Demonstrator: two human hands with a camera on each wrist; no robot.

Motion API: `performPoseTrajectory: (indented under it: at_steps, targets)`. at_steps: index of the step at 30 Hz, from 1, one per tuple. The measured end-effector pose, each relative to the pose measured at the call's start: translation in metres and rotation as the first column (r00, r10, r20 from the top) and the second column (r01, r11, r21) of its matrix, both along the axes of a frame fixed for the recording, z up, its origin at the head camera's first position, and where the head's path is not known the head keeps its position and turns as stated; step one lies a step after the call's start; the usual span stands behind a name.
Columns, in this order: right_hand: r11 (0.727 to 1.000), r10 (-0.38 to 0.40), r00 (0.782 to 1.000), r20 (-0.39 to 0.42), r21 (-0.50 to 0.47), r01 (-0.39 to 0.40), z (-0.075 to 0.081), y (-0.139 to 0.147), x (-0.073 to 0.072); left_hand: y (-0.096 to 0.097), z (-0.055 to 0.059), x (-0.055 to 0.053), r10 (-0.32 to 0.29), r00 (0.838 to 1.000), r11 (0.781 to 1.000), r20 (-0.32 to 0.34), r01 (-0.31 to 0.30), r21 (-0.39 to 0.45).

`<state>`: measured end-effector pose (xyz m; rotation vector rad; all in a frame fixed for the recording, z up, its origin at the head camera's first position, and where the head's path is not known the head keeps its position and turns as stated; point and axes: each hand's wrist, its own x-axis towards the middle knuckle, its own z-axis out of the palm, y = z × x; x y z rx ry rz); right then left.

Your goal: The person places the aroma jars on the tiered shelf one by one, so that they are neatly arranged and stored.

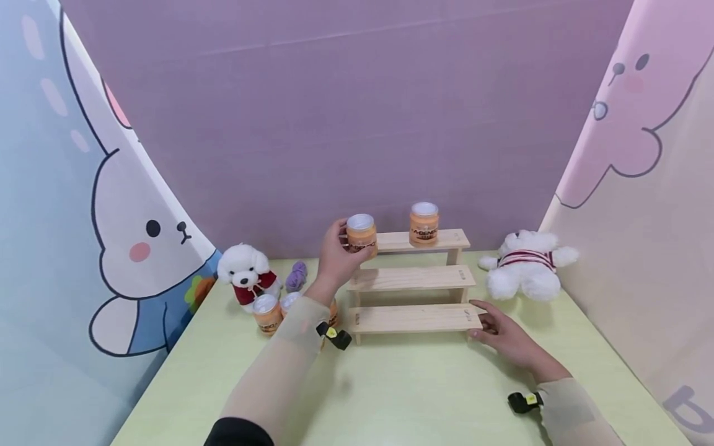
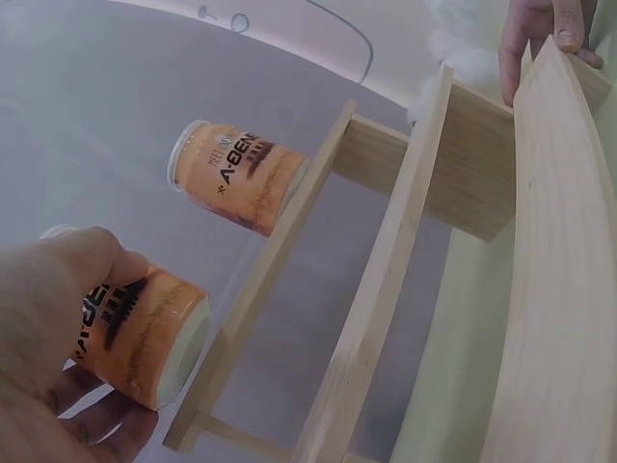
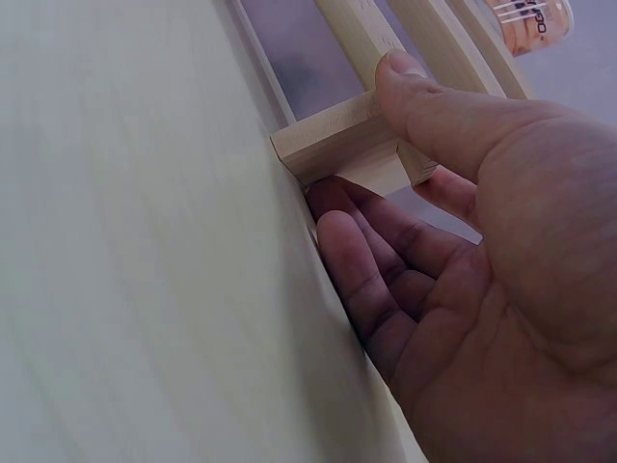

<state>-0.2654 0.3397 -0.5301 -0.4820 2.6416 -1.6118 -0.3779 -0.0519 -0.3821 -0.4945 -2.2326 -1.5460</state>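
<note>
My left hand (image 1: 338, 260) grips an orange jar (image 1: 361, 234) with a whitish lid, thumb in front and fingers behind. The jar is upright at the left end of the top tier of a wooden three-step rack (image 1: 413, 317); in the left wrist view its pale base is close by the top board's edge. A matching jar (image 1: 424, 224) stands on that tier, right of the middle. My right hand (image 1: 504, 334) holds the right end of the lowest step, its thumb (image 3: 434, 106) on the wood and the other fingers curled around the end support.
Several more orange jars (image 1: 268, 314) stand left of the rack, partly hidden by my left forearm. Behind them sit a white plush dog (image 1: 243, 272) in red and a purple yarn bundle (image 1: 296, 276). A white plush toy (image 1: 527, 266) in a striped top lies at the right.
</note>
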Motion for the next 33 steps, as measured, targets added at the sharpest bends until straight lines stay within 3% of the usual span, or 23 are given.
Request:
performPoseTrajectory:
  at_steps: [12,22,33]
  targets:
    - [1.000,0.009,1.000,0.003,-0.021,-0.009,-0.003,0.003,-0.002,0.012,-0.002,-0.014,0.030,1.000,1.000,0.005,-0.030,-0.005]
    - [1.000,0.000,1.000,0.003,-0.014,0.000,-0.002,0.002,-0.002,0.025,-0.003,-0.017,0.024,0.997,0.998,0.067,-0.028,0.064]
    - [1.000,0.012,1.000,0.005,-0.026,-0.012,0.002,0.002,0.000,0.034,-0.002,-0.019,0.045,0.997,0.998,0.070,-0.042,-0.048]
